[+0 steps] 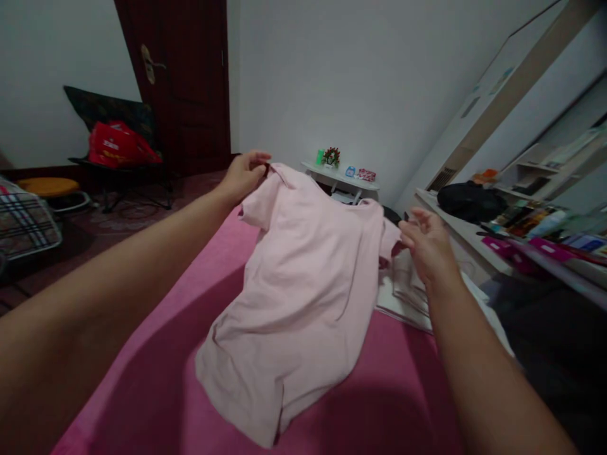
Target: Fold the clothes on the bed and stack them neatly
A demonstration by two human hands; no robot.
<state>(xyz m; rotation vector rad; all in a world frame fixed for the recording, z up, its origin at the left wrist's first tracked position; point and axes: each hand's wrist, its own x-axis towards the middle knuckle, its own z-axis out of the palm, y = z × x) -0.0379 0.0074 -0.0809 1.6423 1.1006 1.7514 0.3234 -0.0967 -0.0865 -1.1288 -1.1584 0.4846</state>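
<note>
A pale pink T-shirt (pixel 303 278) lies spread on a bed with a magenta cover (pixel 156 373), its hem toward me. My left hand (pixel 244 175) reaches to the far left shoulder of the shirt and pinches the fabric there. My right hand (pixel 427 243) hovers by the shirt's right sleeve with fingers spread, holding nothing. A small stack of folded light garments (pixel 408 297) lies on the bed just under and left of my right hand.
A white side table (pixel 341 180) with small items stands beyond the bed. A desk (pixel 521 253) cluttered with boxes and a black bag runs along the right. At left are a dark door (pixel 184 82), a chair with a red bag (pixel 118 145) and a checked cushion.
</note>
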